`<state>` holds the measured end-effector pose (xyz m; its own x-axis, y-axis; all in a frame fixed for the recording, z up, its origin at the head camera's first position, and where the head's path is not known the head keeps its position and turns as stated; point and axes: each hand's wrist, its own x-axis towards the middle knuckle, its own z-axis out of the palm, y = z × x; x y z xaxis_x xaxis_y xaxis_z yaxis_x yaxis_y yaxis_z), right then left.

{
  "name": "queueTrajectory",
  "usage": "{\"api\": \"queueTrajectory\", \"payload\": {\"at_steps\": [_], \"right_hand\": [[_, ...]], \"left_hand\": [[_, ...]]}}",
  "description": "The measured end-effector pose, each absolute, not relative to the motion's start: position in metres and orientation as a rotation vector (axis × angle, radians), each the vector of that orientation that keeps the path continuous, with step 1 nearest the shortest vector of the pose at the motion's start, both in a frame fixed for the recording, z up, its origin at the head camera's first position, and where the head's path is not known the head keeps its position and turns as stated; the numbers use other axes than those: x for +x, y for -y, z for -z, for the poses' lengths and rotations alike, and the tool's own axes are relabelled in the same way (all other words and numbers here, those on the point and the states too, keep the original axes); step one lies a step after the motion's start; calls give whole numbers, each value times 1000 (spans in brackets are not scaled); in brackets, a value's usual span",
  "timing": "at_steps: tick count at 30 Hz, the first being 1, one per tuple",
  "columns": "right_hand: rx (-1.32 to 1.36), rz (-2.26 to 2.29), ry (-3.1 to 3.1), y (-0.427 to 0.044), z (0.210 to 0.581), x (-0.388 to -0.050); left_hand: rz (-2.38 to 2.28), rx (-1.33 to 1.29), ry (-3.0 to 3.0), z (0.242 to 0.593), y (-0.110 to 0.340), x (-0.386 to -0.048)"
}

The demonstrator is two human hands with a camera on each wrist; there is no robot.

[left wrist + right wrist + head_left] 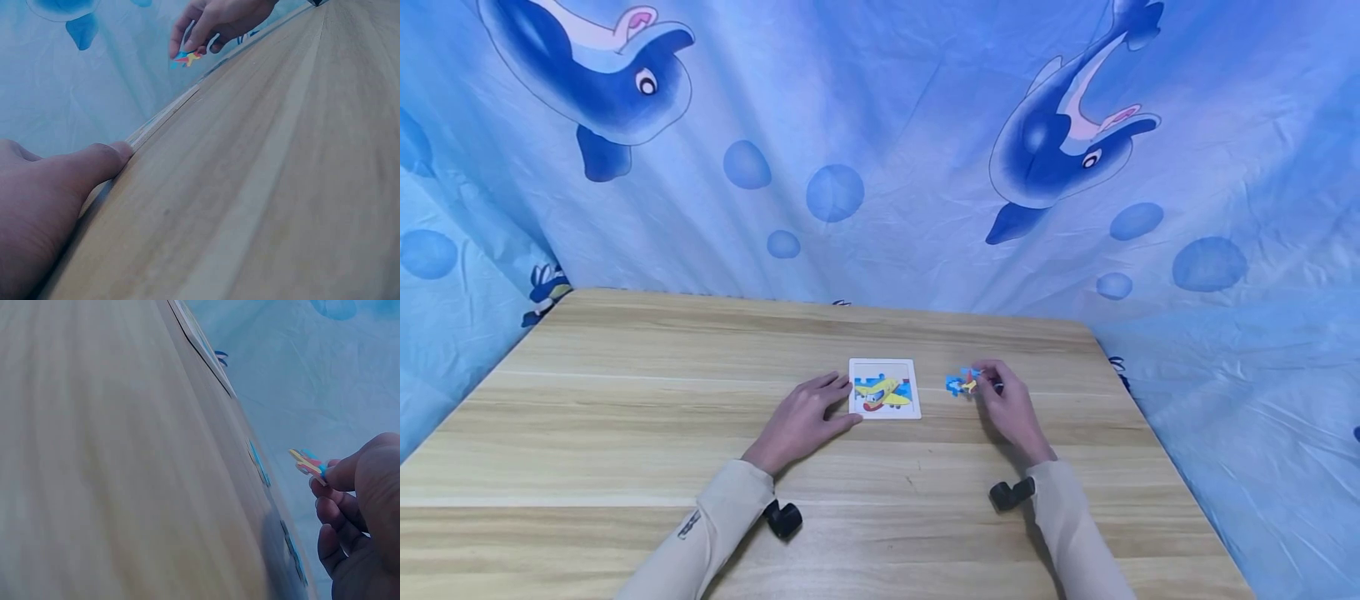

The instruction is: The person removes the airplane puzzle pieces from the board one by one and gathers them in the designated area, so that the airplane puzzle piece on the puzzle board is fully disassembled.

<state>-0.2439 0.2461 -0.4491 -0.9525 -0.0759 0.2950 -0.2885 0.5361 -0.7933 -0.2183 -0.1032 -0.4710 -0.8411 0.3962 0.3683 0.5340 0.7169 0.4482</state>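
Observation:
A square jigsaw tray with a white border (881,362) lies flat on the table, partly filled with a yellow aeroplane picture. My left hand (805,417) rests at its left side, fingers spread, with fingertips and thumb touching the edge. To the right of the tray, my right hand (1009,408) pinches a small puzzle piece (306,464) coloured red, yellow and blue between thumb and fingers. The piece is held above the tabletop. Beneath it lie loose blue puzzle pieces (953,385), partly covered by the hand in the head view.
The light wooden table (880,533) reaches back to a blue curtain (910,150) printed with dolphins and bubbles. Black wrist cameras sit on both sleeves (730,500).

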Motion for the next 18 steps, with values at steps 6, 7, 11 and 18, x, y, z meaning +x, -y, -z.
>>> {"api": "queueTrajectory", "payload": {"at_steps": [6, 7, 11, 18], "right_hand": [[276, -1346, 2540, -261, 452, -241], [270, -1338, 2538, -263, 453, -241], [258, -1308, 2526, -273, 455, -239], [191, -1296, 2534, -289, 457, -237]], "left_hand": [[818, -730, 2681, 471, 102, -218], [818, -730, 2681, 471, 102, -218], [818, -730, 2681, 471, 102, -218], [809, -731, 2688, 472, 102, -218]]}}
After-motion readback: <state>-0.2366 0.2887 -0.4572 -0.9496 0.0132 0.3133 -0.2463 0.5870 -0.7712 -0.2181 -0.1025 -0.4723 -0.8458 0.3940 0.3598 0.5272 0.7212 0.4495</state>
